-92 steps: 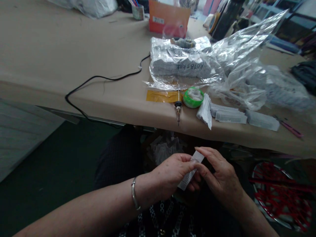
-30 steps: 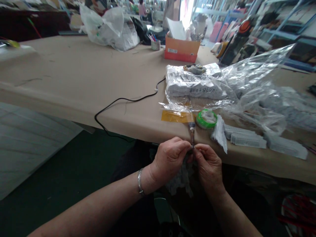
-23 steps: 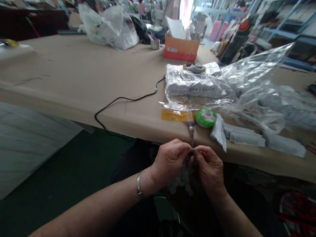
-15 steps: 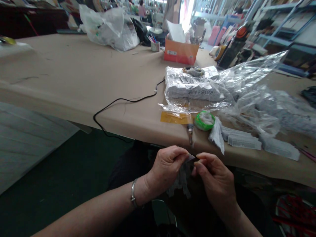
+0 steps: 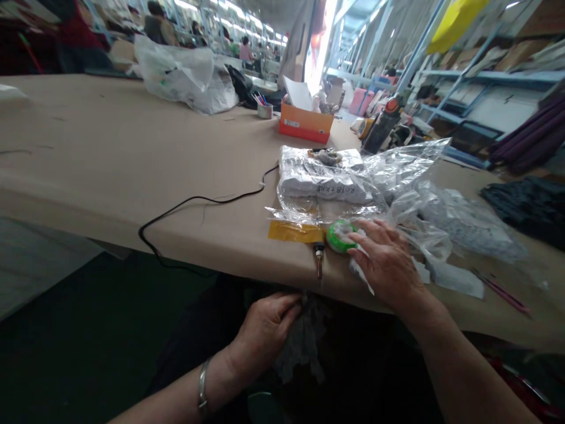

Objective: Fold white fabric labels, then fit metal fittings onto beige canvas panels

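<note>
My left hand is in a pinch below the table's front edge; what lies between its fingertips is too small to make out. Pale strips hang just beneath it. My right hand is stretched out over the table, fingers apart, its tips beside a round green container with white fluffy stuff in it. Partly under that hand lies a bunch of white labels. Left of the container, a soldering-iron-like tool with a copper-coloured tip points over the edge.
A clear plastic bag of white stacks lies behind, with amber tape before it. A black cord crosses the table. An orange box stands farther back. Pink tweezers-like tool lies right. People sit in the background.
My right hand has left my left hand and moved up onto the table by the green container, its fingers spreading. My left hand stays pinched below the edge. The camera view has tilted up.
</note>
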Tool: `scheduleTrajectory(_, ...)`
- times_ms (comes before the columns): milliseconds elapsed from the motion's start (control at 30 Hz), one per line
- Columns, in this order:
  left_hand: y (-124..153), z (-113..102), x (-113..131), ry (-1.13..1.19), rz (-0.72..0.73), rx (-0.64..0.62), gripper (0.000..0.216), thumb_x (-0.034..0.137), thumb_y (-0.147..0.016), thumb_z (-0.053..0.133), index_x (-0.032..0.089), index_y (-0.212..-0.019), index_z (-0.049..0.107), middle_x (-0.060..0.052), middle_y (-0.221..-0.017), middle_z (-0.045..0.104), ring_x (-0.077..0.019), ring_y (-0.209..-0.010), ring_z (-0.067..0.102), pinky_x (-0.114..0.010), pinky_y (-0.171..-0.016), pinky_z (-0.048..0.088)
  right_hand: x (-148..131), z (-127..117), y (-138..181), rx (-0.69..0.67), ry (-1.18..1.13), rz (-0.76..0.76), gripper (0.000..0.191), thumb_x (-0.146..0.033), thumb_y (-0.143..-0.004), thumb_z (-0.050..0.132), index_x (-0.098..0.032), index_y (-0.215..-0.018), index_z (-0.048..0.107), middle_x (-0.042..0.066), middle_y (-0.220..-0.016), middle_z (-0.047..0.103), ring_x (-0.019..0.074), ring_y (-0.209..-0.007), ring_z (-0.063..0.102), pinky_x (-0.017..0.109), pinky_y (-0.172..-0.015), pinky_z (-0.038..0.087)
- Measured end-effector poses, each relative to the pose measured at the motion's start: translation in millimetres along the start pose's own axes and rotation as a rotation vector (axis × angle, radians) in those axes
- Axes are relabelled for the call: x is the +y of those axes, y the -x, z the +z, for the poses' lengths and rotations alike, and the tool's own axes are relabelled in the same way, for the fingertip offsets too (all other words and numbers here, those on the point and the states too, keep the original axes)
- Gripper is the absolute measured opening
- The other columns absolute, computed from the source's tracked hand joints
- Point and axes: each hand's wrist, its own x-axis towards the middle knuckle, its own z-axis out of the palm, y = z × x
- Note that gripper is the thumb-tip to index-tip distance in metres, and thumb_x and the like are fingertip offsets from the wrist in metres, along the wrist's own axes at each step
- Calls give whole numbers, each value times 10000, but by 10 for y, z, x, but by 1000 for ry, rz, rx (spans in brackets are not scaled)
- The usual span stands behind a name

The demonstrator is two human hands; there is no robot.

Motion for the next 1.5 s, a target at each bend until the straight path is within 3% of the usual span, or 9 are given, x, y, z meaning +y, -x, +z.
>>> scheduleTrajectory(167, 3, 25, 39, -31, -51, -46, 221, 244, -881, 505, 172, -903, 713, -47, -861, 713, -160, -795, 653, -255, -742, 479, 105, -113, 444, 204, -288, 210, 173, -301, -889, 573, -190, -756, 575, 48, -860, 616, 201, -852, 601, 355, -787, 488)
scheduleTrajectory(400, 49, 183, 164, 29, -69, -130, 222, 250, -862, 506, 166, -828, 709, -36, -771, 699, -148, -719, 625, -238, -671, 447, 48, 143, 1043, 65, -119, 51, 420, -313, -839, 650, -153, -1220, 571, 135, -1184, 598, 316, -1202, 462, 515, -1013, 407)
scheduleTrajectory(600, 44, 358, 410, 189, -175, -224, 214, 262, -837, 537, 156, -791, 717, -25, -704, 675, -134, -668, 575, -233, -643, 418, 52, 143, 1082, 210, -221, 102, 236, -128, -882, 557, -217, -1071, 666, 73, -1027, 670, 232, -1047, 576, 434, -907, 499)
scheduleTrajectory(833, -134, 626, 868, 932, -544, -338, 248, 354, -815, 601, 122, -874, 665, -51, -775, 652, -107, -646, 575, -233, -635, 457, -179, -107, 1237, 247, -269, 100, 195, -94, -840, 617, -227, -974, 663, 50, -956, 659, 229, -1035, 568, 400, -845, 514)
scheduleTrajectory(967, -238, 753, 993, 1316, -665, -233, 266, 349, -785, 666, 101, -869, 620, -22, -724, 595, -63, -569, 534, -178, -552, 428, -420, -203, 1356, 137, -357, -7, 157, -89, -845, 598, -204, -945, 635, 53, -985, 656, 239, -1076, 537, 433, -913, 477)
scheduleTrajectory(1100, -276, 792, 998, 1204, -704, -181, 150, 226, -802, 636, 85, -844, 608, -35, -686, 606, -82, -553, 559, -185, -526, 438, -288, -214, 1306, 91, -339, 13, 291, -222, -897, 548, -154, -1180, 555, 120, -1107, 615, 280, -1153, 494, 479, -956, 451)
scheduleTrajectory(1233, -245, 781, 964, 1018, -754, -230, 184, 254, -836, 598, 95, -926, 615, -50, -681, 641, -103, -514, 586, -224, -535, 473, 113, -107, 1177, 57, 9, 227, 525, -410, -933, 465, -69, -1332, 446, 219, -1252, 535, 353, -1220, 438, 553, -963, 424)
scheduleTrajectory(1367, -213, 783, 923, 979, -760, -250, 217, 272, -859, 568, 116, -1009, 583, -36, -662, 641, -115, -534, 605, -216, -524, 467, 307, 22, 1212, -19, 138, 222, 380, -314, -926, 493, -104, -1235, 562, 171, -1218, 596, 330, -1172, 502, 514, -963, 438)
scheduleTrajectory(1500, -205, 798, 898, 947, -778, -279, 181, 280, -857, 564, 131, -959, 557, -29, -645, 635, -120, -525, 603, -221, -516, 467, 361, 61, 1329, 122, 47, 199, 248, -211, -916, 497, -165, -1109, 647, 116, -1103, 671, 261, -1104, 585, 452, -959, 469)
